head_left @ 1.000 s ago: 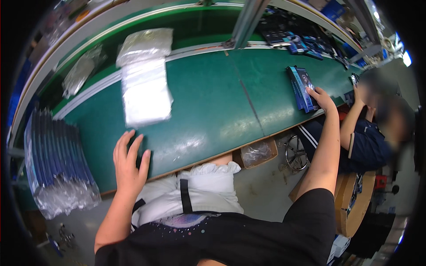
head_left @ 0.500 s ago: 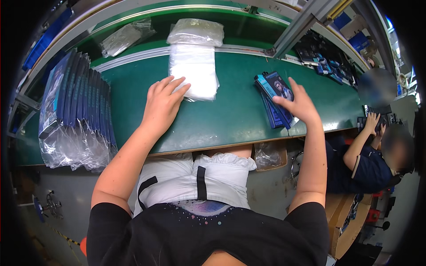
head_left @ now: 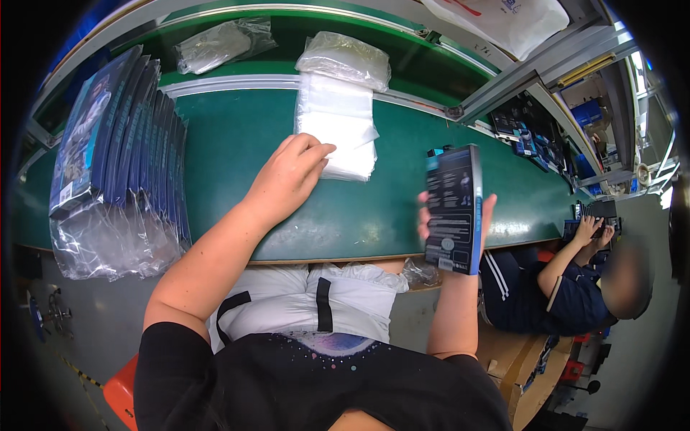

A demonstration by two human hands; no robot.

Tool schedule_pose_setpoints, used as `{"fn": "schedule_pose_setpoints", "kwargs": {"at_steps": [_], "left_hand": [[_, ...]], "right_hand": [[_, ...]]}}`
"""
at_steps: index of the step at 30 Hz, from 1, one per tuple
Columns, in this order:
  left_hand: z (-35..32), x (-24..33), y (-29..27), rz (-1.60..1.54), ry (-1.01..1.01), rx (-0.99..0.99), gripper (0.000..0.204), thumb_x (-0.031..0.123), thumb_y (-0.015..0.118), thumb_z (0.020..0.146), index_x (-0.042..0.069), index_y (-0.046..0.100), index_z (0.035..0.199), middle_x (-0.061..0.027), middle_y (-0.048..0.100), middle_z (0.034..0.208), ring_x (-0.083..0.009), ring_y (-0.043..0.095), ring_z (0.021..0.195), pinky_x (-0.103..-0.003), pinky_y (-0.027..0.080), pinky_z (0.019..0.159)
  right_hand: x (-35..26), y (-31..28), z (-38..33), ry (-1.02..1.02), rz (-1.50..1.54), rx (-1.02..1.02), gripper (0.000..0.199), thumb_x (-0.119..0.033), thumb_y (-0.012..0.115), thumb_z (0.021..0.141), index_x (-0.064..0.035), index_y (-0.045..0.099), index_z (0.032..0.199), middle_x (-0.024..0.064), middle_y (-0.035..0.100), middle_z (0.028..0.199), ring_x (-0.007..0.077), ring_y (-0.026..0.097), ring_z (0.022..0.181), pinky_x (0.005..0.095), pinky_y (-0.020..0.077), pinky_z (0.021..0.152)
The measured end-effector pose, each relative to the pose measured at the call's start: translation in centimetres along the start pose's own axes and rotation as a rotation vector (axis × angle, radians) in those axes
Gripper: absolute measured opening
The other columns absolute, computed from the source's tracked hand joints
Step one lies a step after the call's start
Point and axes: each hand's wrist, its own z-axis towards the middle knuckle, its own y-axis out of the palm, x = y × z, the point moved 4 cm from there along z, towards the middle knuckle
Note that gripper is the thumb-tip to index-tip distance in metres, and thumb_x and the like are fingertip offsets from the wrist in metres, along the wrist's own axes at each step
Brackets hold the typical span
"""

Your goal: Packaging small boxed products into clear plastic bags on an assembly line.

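Note:
My right hand (head_left: 486, 220) holds a flat dark box with a blue edge (head_left: 453, 208) upright above the near edge of the green table (head_left: 237, 144). My left hand (head_left: 289, 174) rests on the near corner of a stack of clear white plastic bags (head_left: 338, 129), fingertips pinching at the top bag. The two hands are about a hand's width apart.
A row of bagged dark-blue boxes (head_left: 122, 158) stands at the left of the table. More bag bundles (head_left: 215, 43) lie on the far belt. Loose boxes (head_left: 528, 133) sit at the right, where a seated person (head_left: 575, 287) works. An orange stool (head_left: 122, 388) is below left.
My right hand has lifted one box off the pile at the right and brought it toward me. My left hand stays at the bag stack. The view has turned left.

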Motion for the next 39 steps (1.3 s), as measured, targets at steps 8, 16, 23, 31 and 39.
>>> {"fn": "schedule_pose_setpoints", "kwargs": {"at_steps": [8,16,23,31,39], "left_hand": [[-0.4,-1.2,0.1,-0.023,-0.034,-0.018,0.015,0.002,0.06,0.081,0.003,0.061,0.096,-0.0103,0.061,0.094,-0.0273,0.057,0.091,-0.036,0.046,0.078],[-0.1,0.0,-0.8,-0.039,-0.022,-0.066,0.012,0.003,0.067,0.071,0.002,0.067,0.083,-0.0069,0.057,0.08,-0.0228,0.056,0.08,-0.029,0.046,0.071],[-2.1,-1.5,0.0,-0.397,-0.608,-0.097,0.013,0.0,0.061,0.081,-0.002,0.068,0.092,-0.0061,0.061,0.081,-0.0114,0.059,0.074,-0.024,0.047,0.067],[-2.3,0.4,-0.5,-0.278,-0.469,-0.155,0.016,0.0,0.06,0.081,-0.002,0.066,0.095,-0.0078,0.061,0.08,-0.0141,0.06,0.071,-0.027,0.048,0.064],[-3.0,3.1,-0.9,-0.154,-0.092,-0.224,0.025,-0.001,0.059,0.08,0.003,0.061,0.105,-0.0109,0.061,0.081,-0.0229,0.06,0.071,-0.03,0.048,0.064]], "right_hand": [[5.0,4.1,-0.3,0.326,0.215,-0.226,0.042,-0.022,0.052,0.092,0.0022,0.042,0.125,0.0109,0.055,0.099,0.0167,0.056,0.081,0.0295,0.0497,0.06],[6.7,6.7,0.8,0.367,0.09,-0.268,0.062,-0.001,0.059,0.082,0.0077,0.029,0.135,0.0196,0.052,0.123,0.0209,0.059,0.104,0.0322,0.0479,0.089],[5.5,5.1,0.6,0.308,-0.122,-0.181,0.057,-0.001,0.062,0.08,0.0081,0.038,0.131,0.0159,0.055,0.12,0.0184,0.059,0.102,0.0291,0.048,0.088],[6.3,4.1,-0.5,0.001,-0.396,0.055,0.06,-0.002,0.06,0.082,0.0083,0.031,0.133,0.0164,0.053,0.119,0.0182,0.054,0.106,0.0287,0.0443,0.09],[6.7,4.1,-1.5,0.023,-0.262,0.158,0.039,-0.005,0.065,0.081,0.0042,0.045,0.113,0.0148,0.058,0.106,0.0145,0.058,0.093,0.0266,0.0482,0.081]]}}
